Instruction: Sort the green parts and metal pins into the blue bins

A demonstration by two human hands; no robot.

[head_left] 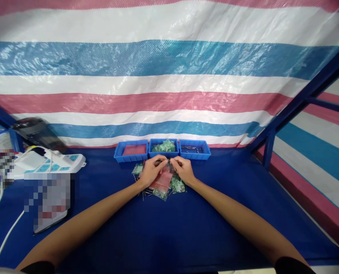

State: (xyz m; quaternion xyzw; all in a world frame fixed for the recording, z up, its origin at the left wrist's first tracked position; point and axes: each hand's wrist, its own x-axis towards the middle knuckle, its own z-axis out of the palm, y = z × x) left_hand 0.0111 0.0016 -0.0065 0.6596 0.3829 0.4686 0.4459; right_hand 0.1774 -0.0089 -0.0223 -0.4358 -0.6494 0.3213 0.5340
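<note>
My left hand (153, 170) is closed in a pinch over a heap of small packets. My right hand (184, 169) pinches too, its fingertips close to those of the left. Whatever the fingertips hold is too small to make out. Below them a pink plastic bag (163, 182) lies on the heap, partly under my left hand. Clear bags with green contents (178, 185) stick out beside and under it. Thin metal pieces (143, 193) lie loose along the heap's left and front sides.
Behind my hands stand three blue bins: one with pink bags (134, 150), one with green-filled bags (166, 146), one with thin metal pieces (190, 148). A white power strip (72, 163) with cables lies left. Blue frame posts (269, 150) and striped sheeting (169, 102) bound the table.
</note>
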